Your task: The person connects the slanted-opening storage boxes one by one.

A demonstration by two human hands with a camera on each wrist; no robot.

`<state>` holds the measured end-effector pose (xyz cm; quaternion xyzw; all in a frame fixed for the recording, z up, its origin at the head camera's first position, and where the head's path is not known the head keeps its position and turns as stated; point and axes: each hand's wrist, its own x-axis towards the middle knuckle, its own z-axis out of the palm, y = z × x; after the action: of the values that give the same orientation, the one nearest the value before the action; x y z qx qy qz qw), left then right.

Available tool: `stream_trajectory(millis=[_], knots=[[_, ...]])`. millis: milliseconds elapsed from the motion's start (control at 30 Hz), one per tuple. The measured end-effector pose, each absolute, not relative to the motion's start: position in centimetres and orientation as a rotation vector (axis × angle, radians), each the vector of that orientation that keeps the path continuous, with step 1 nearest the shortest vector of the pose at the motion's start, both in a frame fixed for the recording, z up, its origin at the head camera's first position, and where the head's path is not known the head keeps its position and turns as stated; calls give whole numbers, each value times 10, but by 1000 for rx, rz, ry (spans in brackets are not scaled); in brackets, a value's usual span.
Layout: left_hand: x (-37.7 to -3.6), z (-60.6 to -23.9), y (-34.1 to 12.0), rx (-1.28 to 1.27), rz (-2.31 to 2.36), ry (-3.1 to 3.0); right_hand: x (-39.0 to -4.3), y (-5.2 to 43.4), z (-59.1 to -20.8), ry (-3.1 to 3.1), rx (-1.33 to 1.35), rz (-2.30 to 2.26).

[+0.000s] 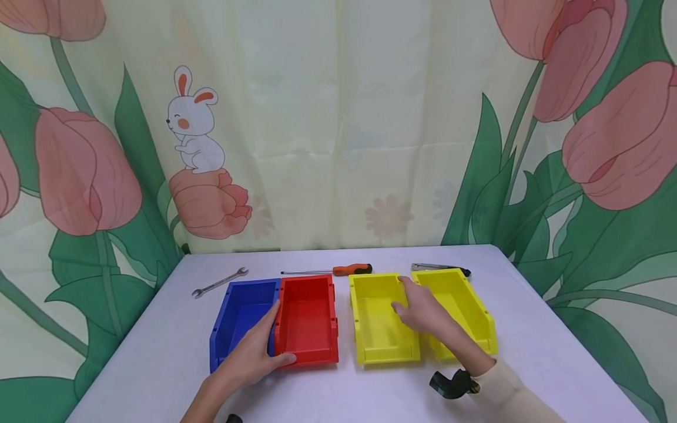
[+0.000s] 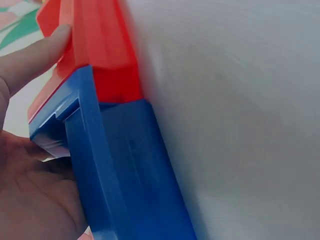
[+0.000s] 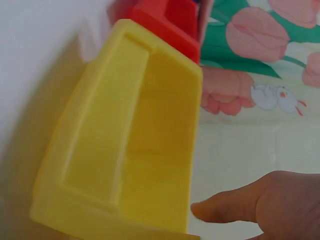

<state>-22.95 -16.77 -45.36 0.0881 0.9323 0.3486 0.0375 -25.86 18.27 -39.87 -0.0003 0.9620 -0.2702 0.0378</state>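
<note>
A blue bin [image 1: 219, 346] and a red bin [image 1: 312, 332] stand side by side. My left hand [image 1: 251, 355] lies over their shared edge, fingers along the walls and thumb [image 2: 47, 50] on the red bin's front lip. Its fingertips are partly hidden in the left wrist view. Two yellow bins stand to the right, a left one [image 1: 378, 335] and a right one [image 1: 462, 305]. Above the gap between them is my right hand [image 1: 420, 305]. Its index finger extends to the left yellow bin's rim, and its thumb is stretched over that bin's inside. Other right fingers are hidden.
Behind the bins lie an orange-handled screwdriver [image 1: 346, 269] and a silver and black tool [image 1: 431, 267], partly covered by the right yellow bin. A wrench [image 1: 219, 282] lies at the back left of the white table [image 1: 158, 364]. A printed curtain [image 1: 338, 147] hangs behind.
</note>
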Motion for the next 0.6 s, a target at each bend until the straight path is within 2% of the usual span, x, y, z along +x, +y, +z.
stream_trajectory(millis=[600], knots=[[-227, -454, -167, 245, 1068, 2864, -261, 186, -407, 2921, 56, -884]])
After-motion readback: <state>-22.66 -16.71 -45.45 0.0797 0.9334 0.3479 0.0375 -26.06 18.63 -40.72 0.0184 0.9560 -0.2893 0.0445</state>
